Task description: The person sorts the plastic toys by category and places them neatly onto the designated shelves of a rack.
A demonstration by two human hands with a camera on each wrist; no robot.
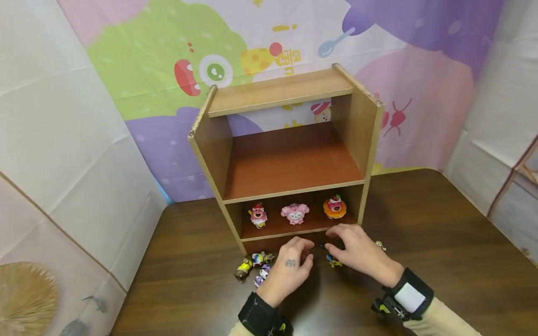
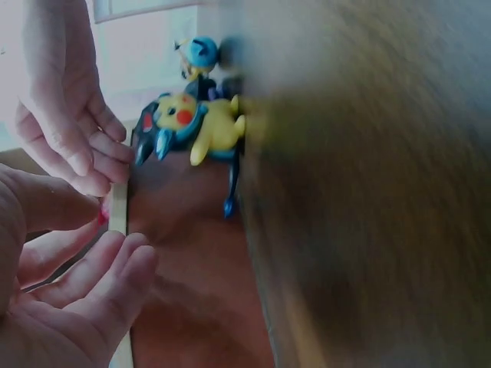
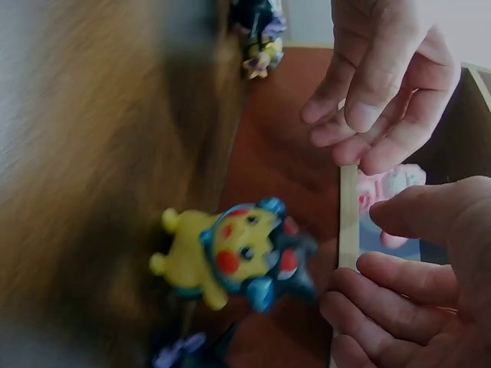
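My left hand (image 1: 290,266) hovers in front of the shelf unit's low front board, fingers loosely bent and holding nothing. Close by on the right, my right hand (image 1: 359,247) is likewise relaxed, its fingertips near the lower shelf's front edge. Below it on the table is a yellow figurine (image 3: 219,253) with red cheeks and a dark blue hood, partly hidden in the head view. On the lower shelf stand a pink bear figurine with a red hat (image 1: 258,217), a pink long-eared figurine (image 1: 295,213) and a pink bear figurine in an orange ring (image 1: 335,207).
The wooden shelf unit (image 1: 294,186) stands on a brown table (image 1: 189,289). Left of my left hand lie a yellow-clad figurine (image 1: 244,268), a blue-and-white one (image 1: 261,258) and a purple-and-white one (image 1: 261,276). A small pale item (image 1: 380,245) is beyond my right wrist.
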